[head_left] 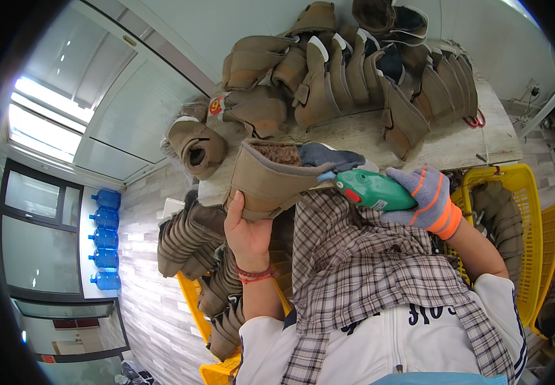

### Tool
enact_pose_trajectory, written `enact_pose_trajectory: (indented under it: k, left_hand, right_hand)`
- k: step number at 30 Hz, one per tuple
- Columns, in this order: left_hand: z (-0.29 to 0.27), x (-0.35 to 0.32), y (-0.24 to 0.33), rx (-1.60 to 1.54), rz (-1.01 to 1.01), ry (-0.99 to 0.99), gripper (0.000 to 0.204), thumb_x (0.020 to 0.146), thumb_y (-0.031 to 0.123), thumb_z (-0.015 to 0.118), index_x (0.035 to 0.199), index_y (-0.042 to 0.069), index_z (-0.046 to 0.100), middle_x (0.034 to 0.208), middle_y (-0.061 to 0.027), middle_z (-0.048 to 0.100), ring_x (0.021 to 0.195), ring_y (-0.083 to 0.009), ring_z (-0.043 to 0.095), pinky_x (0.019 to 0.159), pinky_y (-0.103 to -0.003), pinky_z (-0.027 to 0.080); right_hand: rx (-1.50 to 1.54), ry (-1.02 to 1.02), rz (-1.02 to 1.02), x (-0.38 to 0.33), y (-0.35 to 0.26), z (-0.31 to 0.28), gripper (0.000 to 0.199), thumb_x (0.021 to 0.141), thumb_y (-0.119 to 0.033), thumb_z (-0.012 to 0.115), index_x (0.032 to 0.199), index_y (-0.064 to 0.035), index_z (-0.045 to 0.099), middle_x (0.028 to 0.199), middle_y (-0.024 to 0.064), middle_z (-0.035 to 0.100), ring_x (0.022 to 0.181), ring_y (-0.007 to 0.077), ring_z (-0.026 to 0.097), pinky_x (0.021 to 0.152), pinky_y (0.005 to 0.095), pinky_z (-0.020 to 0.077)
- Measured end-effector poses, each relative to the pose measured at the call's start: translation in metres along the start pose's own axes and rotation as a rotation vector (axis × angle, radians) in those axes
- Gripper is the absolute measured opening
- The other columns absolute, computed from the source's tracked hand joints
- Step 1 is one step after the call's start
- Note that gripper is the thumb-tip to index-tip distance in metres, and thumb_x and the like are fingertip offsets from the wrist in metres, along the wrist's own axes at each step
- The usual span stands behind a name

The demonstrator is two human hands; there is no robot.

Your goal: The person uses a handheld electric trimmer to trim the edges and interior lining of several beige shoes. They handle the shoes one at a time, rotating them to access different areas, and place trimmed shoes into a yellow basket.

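Observation:
My bare left hand [250,234] is closed on the side of a brown boot upper [261,183] and holds it up over my lap, in front of the table. Fluffy brown lining and a dark tongue show at the upper's opening. In a grey and orange glove, my right hand [428,200] wraps round a green handheld power tool [380,191] that looks like electric scissors, with a red switch on its side. The tool's narrow bluish head is at the right rim of the upper, near the tongue. Whether its blade touches the material is too small to tell.
A worn wooden table [489,131] carries rows of similar boot uppers [328,83]. Red-handled scissors [476,119] lie at its right. Yellow crates [532,218] with uppers stand at my right; more stacked uppers [187,240] are at my left. Blue water bottles [105,239] line the wall.

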State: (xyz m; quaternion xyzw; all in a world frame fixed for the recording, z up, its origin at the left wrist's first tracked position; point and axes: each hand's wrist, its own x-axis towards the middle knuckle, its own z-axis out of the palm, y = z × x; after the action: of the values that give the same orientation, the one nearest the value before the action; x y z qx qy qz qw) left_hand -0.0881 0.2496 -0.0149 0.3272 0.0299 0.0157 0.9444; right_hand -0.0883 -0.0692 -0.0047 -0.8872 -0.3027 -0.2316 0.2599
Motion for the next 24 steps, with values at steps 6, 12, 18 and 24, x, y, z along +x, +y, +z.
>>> enact_pose_trajectory:
  k: [6, 12, 18, 24]
  left_hand:
    - [0.001, -0.008, -0.015, 0.128, 0.108, -0.082, 0.047, 0.091, 0.013, 0.047, 0.135, 0.004, 0.035, 0.136, -0.0109, 0.041, 0.124, -0.0273, 0.041, 0.105, -0.046, 0.03]
    - [-0.009, -0.018, -0.038, 0.4, 0.356, -0.106, 0.047, 0.087, 0.004, 0.056, 0.13, 0.003, 0.04, 0.127, -0.0086, 0.048, 0.117, -0.0225, 0.045, 0.1, -0.04, 0.035]
    - [-0.006, -0.021, -0.049, 0.922, 0.469, -0.112, 0.024, 0.085, 0.003, 0.061, 0.109, 0.0, 0.059, 0.107, -0.0073, 0.061, 0.095, -0.0168, 0.058, 0.082, -0.03, 0.046]
    - [-0.014, -0.014, -0.044, 1.446, 0.584, -0.295, 0.021, 0.083, 0.001, 0.059, 0.103, 0.004, 0.064, 0.104, -0.0107, 0.063, 0.094, -0.0245, 0.06, 0.081, -0.035, 0.047]
  right_hand:
    - [0.042, 0.03, -0.005, 0.006, -0.007, 0.002, 0.066, 0.053, -0.046, 0.082, 0.102, -0.0056, 0.063, 0.064, 0.0084, 0.058, 0.052, 0.0248, 0.053, 0.051, 0.0314, 0.0431]
    - [0.211, 0.055, 0.006, 0.013, -0.008, 0.011, 0.064, 0.055, -0.045, 0.082, 0.101, -0.0048, 0.063, 0.065, 0.011, 0.059, 0.051, 0.0256, 0.054, 0.049, 0.0309, 0.0429]
    - [0.493, -0.023, 0.143, 0.02, -0.015, 0.016, 0.058, 0.062, -0.037, 0.081, 0.104, -0.0027, 0.062, 0.074, 0.0151, 0.063, 0.064, 0.0288, 0.062, 0.058, 0.0312, 0.0488]
    - [0.548, -0.073, 0.208, 0.023, -0.017, 0.013, 0.056, 0.064, -0.034, 0.08, 0.106, -0.002, 0.062, 0.081, 0.0155, 0.065, 0.07, 0.0277, 0.064, 0.063, 0.0301, 0.0502]
